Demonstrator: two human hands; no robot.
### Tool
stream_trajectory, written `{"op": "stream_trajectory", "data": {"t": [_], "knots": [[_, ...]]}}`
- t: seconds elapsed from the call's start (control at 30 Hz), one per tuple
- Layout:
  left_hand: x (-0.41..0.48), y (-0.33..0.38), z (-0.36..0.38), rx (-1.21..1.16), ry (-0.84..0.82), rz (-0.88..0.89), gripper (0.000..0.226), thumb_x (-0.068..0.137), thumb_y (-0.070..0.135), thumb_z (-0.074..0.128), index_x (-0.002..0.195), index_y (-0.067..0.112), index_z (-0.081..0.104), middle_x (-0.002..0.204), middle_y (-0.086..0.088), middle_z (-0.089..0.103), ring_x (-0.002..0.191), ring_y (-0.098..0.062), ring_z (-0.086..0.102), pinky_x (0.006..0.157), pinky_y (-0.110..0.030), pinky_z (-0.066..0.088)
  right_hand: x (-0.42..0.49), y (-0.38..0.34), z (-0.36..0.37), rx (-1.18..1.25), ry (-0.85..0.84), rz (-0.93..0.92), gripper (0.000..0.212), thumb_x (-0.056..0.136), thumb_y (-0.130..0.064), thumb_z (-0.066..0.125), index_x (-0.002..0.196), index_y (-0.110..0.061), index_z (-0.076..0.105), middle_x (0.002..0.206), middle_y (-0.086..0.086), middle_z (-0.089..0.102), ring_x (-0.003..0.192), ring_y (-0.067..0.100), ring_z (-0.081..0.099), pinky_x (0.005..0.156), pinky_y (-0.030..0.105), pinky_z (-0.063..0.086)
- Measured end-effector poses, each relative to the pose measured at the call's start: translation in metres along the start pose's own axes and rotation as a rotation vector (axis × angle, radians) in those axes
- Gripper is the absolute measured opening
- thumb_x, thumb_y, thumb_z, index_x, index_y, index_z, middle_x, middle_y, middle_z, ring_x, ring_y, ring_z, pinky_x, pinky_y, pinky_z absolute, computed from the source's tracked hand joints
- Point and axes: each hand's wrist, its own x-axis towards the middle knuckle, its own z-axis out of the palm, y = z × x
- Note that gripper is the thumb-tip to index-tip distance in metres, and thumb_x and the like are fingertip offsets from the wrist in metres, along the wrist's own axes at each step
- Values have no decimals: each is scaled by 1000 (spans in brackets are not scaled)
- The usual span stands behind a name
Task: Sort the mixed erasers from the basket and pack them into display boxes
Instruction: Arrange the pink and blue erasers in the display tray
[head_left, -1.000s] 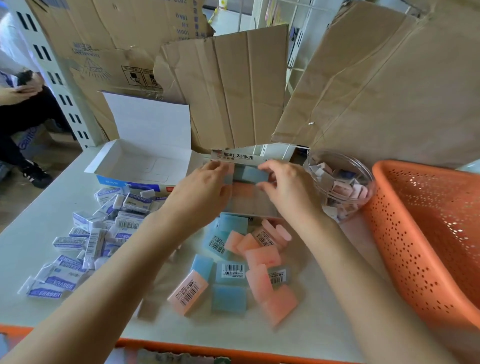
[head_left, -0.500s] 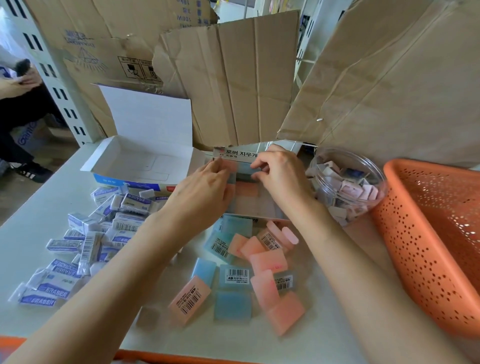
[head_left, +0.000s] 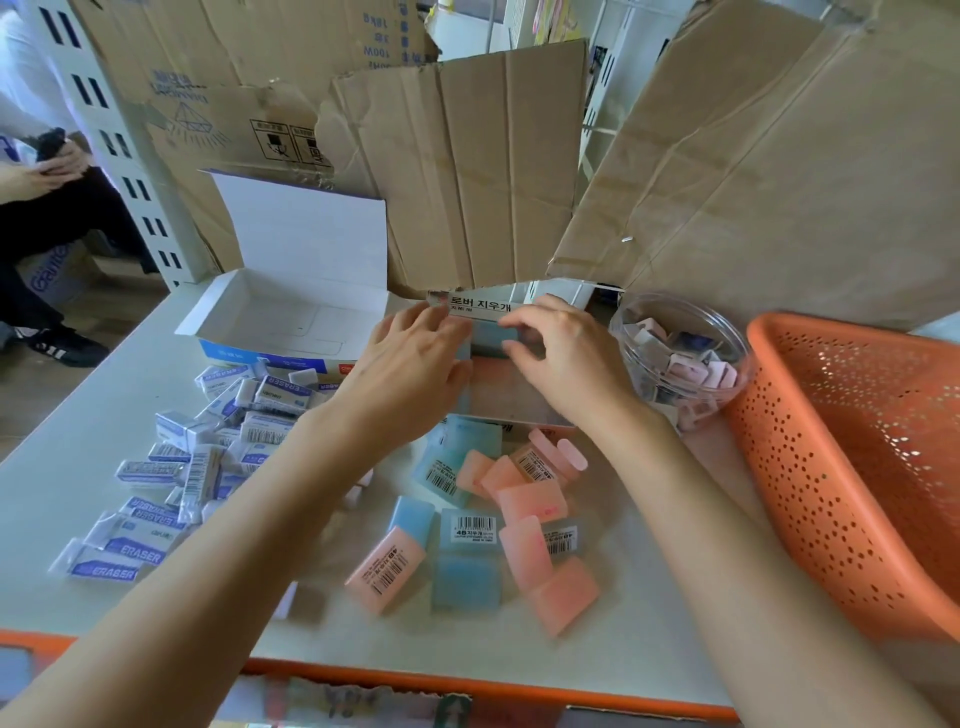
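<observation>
1. Erasers of the pastel pink and blue kind lie loose on the counter right below both wrists, so the next one is only a short reach away.
2. Just past that pile sits the display box with the Korean label on its raised back flap, open side up toward the person. A pink layer shows inside it, and a blue eraser sits at the far end under the flap.
3. Left hand: fingers fairly straight, laid along the box's left side with the tips touching the blue eraser's left end. Looks to me like it's bracing the box and squaring up the row, not gripping anything.
4. Right hand: fingers curled, thumb and forefinger nipping the blue eraser's right end. My guess is it's seating that piece flush against the back wall.
5. Sleeved white erasers are heaped off to the left, next to an empty white box with its lid stood up, so each kind seems to wait by its own box.
6. Clear tub of small erasers stands just right of the right hand, with the orange basket beyond it at the counter's right edge. The basket's bottom is out of frame, so I can't say whether it's emptied.
7. My read: sorting looks mostly done and packing is early. Plenty of pastel ones are left out, and the white box isn't started.
8. Watch-out: soft erasers probably wedge crooked if pushed from one end only, which would explain using two hands.
</observation>
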Motion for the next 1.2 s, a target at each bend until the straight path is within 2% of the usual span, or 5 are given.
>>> {"op": "stream_trajectory", "data": {"t": [0.13, 0.3, 0.6, 0.87, 1.2], "knots": [[-10, 7, -14, -103, 79, 129, 31, 92, 24, 50, 122, 21, 57, 128, -2, 52, 119, -20, 45, 102, -37, 36, -28, -4, -24, 94, -81, 5, 28, 87, -21, 62, 115, -18, 65, 118, 0, 62, 106, 18, 58, 86, 23, 41], [-38, 25, -22, -226, 15, 307, 16, 85, 23, 64, 100, 21, 69, 91, 11, 59, 77, -3, 53, 71, -16, 44, -69, 0, -36, 105, -97, -1, 29, 87, -18, 63, 116, -17, 64, 121, -3, 60, 110, 14, 55, 85, 15, 34], [-57, 48, 5, -142, -95, 317, 28, 87, 36, 59, 110, 22, 66, 103, 6, 56, 80, -1, 37, 73, -16, 35, -104, 14, -30, 153, -12, -12, 21, 87, -27, 62, 103, -17, 70, 101, -4, 64, 92, 12, 61, 81, 30, 48], [-51, 54, 2, -144, -220, 289, 22, 86, 25, 64, 104, 15, 59, 95, 8, 52, 81, -8, 45, 66, -13, 31, -113, 7, -35, 236, 9, 24, 53, 81, -55, 42, 101, -15, 71, 100, -6, 65, 90, 9, 62, 80, 30, 50], [-48, 41, -13, -905, -81, -65, 18, 80, 4, 66, 81, 15, 52, 69, 3, 59, 55, -4, 56, 49, -14, 41, -111, -11, -38, 512, 124, 19, 27, 83, -27, 58, 109, -23, 65, 97, -10, 66, 89, -3, 60, 74, 7, 45]]}}
